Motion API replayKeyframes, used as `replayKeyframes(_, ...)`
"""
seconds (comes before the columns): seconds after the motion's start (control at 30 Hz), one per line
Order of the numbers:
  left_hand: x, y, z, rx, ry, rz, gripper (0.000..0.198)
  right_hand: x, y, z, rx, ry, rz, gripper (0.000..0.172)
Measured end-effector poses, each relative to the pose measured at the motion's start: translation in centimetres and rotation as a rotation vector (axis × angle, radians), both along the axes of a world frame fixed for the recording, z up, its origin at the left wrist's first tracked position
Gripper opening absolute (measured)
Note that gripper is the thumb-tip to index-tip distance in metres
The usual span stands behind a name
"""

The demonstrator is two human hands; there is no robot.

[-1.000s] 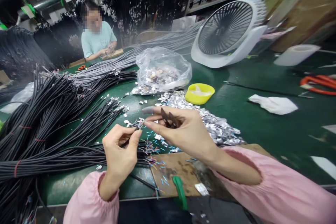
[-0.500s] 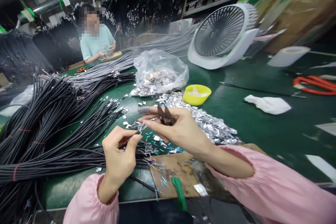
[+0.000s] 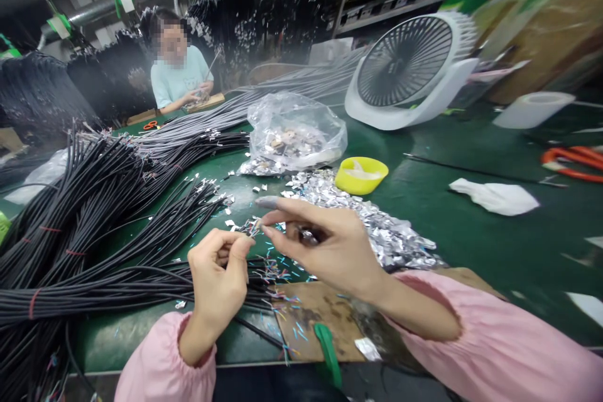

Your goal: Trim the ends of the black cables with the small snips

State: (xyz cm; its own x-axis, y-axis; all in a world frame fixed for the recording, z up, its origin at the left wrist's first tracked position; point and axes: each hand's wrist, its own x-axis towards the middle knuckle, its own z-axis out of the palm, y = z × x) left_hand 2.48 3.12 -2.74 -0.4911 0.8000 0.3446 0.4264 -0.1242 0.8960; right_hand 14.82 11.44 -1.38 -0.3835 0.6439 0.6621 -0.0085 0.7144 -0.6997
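Note:
My left hand (image 3: 219, 276) is closed in a pinch on the stripped end of a black cable, with thin coloured wires (image 3: 254, 227) sticking out past the thumb. Facing it from the right, my right hand (image 3: 325, 239) has its thumb and fingertips closed at those wire ends, index finger stretched above them. A small dark, shiny tool (image 3: 308, 236) is tucked in its palm; its kind is mostly hidden by the fingers. Below the hands, a bundle of black cables (image 3: 141, 289) ends in bared coloured wires over a brown board (image 3: 311, 308).
More black cables (image 3: 94, 201) are heaped at left. Foil scraps (image 3: 391, 232) lie behind my right hand, near a clear plastic bag (image 3: 296, 129) and a yellow cup (image 3: 360, 185). A white fan (image 3: 409, 69) stands farther back. Across the table sits a person (image 3: 181, 75). A green handle (image 3: 328, 352) lies in front.
My right hand has turned slightly, and the dark pointed tips that stood above its fingers no longer show. My left hand keeps its pinch. The whole view has shifted a little.

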Motion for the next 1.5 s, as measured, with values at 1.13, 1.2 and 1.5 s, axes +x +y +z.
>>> replayKeyframes(1.13, 0.1, 0.0, -0.7, 0.183, 0.419, 0.053, 0.012, -0.2, 0.3, 0.7, -0.629, 0.116, 0.172, 0.021)
replayKeyframes(1.2, 0.1, 0.0, -0.7, 0.179, 0.43, 0.037, 0.014, -0.1, 0.4, 0.7, -0.61, 0.112, 0.146, 0.019)
replayKeyframes(1.5, 0.1, 0.0, -0.5, 0.17, 0.4, 0.04, 0.012, -0.1, 0.4, 1.1, -0.704, 0.065, 0.224, 0.031)
